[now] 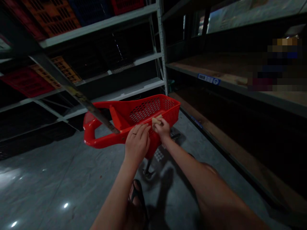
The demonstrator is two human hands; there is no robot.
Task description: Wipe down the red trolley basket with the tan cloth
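Right hand (163,128) has a small beige cloth (157,120) pinched between thumb and fingers, at the near rim of a red plastic shopping cart (174,115). Left hand (137,140), ring on one finger, lies just beside it, palm down on the same rim; thumb hidden, can't tell if it's clamping. Cart has perforated basket walls, loop handle off to the left. A worn metal pole (79,95) slants down to the near edge by the handle; contact unclear. Below: a black flip-flop (139,196) on grey concrete floor (72,179). Behind: white metal shelving (141,87) with red, orange and blue plastic crates (90,11). Right: wooden shelf (216,66), blue barcode label (208,79) on its edge.
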